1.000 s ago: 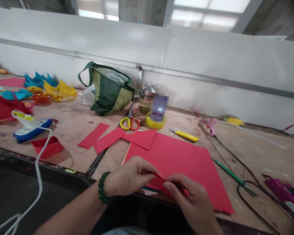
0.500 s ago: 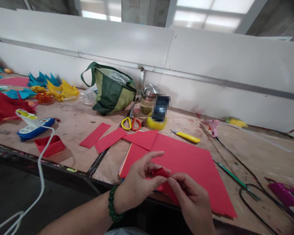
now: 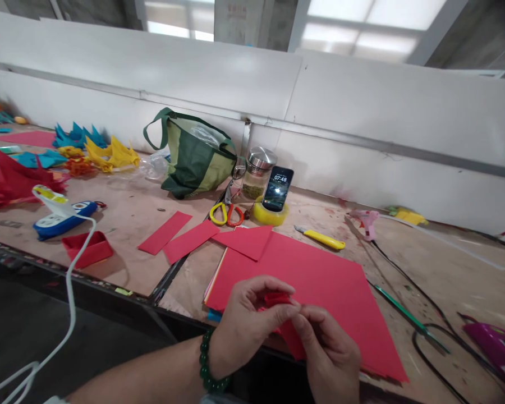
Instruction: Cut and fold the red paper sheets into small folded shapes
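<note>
Both my hands are over the near edge of a stack of red paper sheets [image 3: 336, 280]. Between them is a small folded piece of red paper [image 3: 293, 341]. My left hand [image 3: 244, 322], with a green bead bracelet [image 3: 207, 362] at the wrist, pinches its upper part between thumb and fingers. Fingertips of my right hand [image 3: 332, 350] grip the same piece from the right, touching the left thumb tip. Much of the paper is hidden by the fingers. Two red paper strips [image 3: 164, 233] and a pointed red piece [image 3: 252, 242] lie beyond the hands.
Behind the stack are scissors [image 3: 235, 215], a tape roll [image 3: 258, 213] propping a phone [image 3: 278, 191], a glass jar [image 3: 252, 182] and a green bag [image 3: 193, 163]. A yellow cutter [image 3: 324, 238] and pink glue gun [image 3: 367, 222] lie right; a red paper box [image 3: 86, 252] and white cable [image 3: 70, 292] are left.
My left index finger has curled down from its raised position onto the red paper. Both hands still hold the piece. The view has shifted slightly.
</note>
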{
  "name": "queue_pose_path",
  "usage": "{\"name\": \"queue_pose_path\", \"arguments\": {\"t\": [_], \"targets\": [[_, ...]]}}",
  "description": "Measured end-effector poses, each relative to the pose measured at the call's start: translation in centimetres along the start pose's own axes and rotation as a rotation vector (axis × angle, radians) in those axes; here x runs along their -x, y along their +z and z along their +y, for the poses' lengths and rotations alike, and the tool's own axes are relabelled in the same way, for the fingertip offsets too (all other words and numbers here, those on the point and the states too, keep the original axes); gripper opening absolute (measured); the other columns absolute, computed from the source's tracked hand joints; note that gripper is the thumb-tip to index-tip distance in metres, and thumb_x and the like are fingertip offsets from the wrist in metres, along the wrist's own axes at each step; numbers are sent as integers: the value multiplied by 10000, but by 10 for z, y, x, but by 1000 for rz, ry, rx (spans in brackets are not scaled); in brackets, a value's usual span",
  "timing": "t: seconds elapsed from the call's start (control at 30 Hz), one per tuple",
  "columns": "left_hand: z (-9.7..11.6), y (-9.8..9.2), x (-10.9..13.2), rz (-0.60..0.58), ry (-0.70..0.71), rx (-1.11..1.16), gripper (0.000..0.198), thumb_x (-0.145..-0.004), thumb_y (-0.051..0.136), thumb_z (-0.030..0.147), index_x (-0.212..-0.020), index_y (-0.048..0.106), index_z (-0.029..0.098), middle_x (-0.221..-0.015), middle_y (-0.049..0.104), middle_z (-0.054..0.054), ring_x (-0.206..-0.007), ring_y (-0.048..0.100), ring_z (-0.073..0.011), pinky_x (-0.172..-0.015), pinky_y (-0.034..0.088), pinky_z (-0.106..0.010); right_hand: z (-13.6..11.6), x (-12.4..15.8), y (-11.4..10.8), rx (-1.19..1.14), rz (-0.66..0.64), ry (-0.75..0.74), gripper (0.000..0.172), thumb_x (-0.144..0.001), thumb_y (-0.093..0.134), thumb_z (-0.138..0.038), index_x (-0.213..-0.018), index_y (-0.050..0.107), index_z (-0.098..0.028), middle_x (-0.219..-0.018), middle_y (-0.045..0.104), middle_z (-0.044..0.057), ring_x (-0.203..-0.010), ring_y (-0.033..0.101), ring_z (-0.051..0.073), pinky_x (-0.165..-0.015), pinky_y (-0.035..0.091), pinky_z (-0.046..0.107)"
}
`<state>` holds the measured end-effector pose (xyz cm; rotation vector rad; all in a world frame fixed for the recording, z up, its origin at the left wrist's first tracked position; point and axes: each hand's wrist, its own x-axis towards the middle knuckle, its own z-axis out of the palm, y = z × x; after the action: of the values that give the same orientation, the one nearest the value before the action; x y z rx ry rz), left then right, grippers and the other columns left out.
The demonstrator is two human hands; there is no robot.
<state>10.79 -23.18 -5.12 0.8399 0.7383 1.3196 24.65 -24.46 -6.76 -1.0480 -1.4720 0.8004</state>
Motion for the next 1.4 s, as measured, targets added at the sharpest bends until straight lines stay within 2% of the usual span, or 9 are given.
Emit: {"name": "queue_pose_path", "arguments": {"t": [0.1, 0.3, 0.5, 0.63, 0.77, 1.03, 1.2, 1.33, 1.4], "targets": [[0, 1, -2, -7, -11, 38, 198, -647, 835, 270, -758, 729, 146, -719, 682, -21, -688, 597, -114, -671, 468, -215, 1, 0, 1, 11, 18, -16, 86, -849, 632, -248, -798, 696, -222, -659, 687, -13, -589, 638, 119, -563, 525, 163], [7, 0, -4, -4, 47, -77, 149, -668, 815, 267, -674, 734, 142, -643, 623, 1, -633, 547, -98, -620, 426, -201, 3, -1, 1, 82, 34, -62, 97, -842, 637, -257, -778, 694, -210, -635, 673, -10, -565, 620, 122, -526, 502, 167], [9, -1, -2, -55, 55, -140, 156, -678, 806, 230, -819, 769, 174, -707, 610, -2, -670, 555, -106, -618, 420, -202, 6, -1, 3, 58, 51, -110, 93, -855, 625, -235, -787, 684, -215, -659, 685, -10, -573, 635, 121, -542, 516, 169], [9, -1, 2, -107, 135, -253, 125, -705, 793, 213, -828, 784, 194, -745, 581, -10, -716, 550, -117, -681, 428, -226, 15, 3, 2, 47, 104, -238, 62, -861, 627, -218, -859, 688, -229, -735, 707, 1, -636, 667, 133, -600, 548, 196], [8, -4, 5, -176, 220, -340, 166, -713, 798, 221, -878, 787, 206, -767, 555, -14, -761, 529, -124, -722, 424, -230, 24, 6, -2, 31, 106, -377, 139, -881, 601, -189, -985, 672, -249, -854, 722, 22, -726, 692, 158, -652, 569, 249], [3, -6, 4, -276, 165, -165, 190, -742, 784, 319, -890, 779, 201, -830, 538, -21, -781, 525, -116, -771, 422, -240, 18, 3, -2, 99, 92, -548, 155, -867, 565, -102, -947, 626, -219, -887, 687, 45, -795, 669, 187, -698, 557, 323], [2, -10, 1, -265, 100, -38, 151, -782, 749, 326, -784, 745, 175, -890, 530, -21, -840, 528, -111, -822, 421, -228, 4, 3, -4, 222, 10, -465, 192, -843, 558, -91, -958, 639, -221, -1026, 647, 83, -949, 627, 216, -790, 529, 352], [4, -16, 1, -311, 65, -65, 192, -833, 695, 333, -887, 702, 149, -918, 615, -52, -831, 589, -132, -768, 465, -235, -16, -6, -15, 223, -2, -388, 158, -868, 546, -119, -914, 653, -226, -870, 658, 50, -837, 628, 196, -736, 514, 318], [4, -17, 2, -354, -28, -35, 233, -845, 677, 364, -884, 671, 134, -809, 653, -51, -741, 620, -136, -699, 488, -242, -26, -13, -20, 190, -110, -272, 142, -883, 559, -144, -922, 663, -232, -781, 648, 21, -737, 624, 167, -663, 507, 276]]}}
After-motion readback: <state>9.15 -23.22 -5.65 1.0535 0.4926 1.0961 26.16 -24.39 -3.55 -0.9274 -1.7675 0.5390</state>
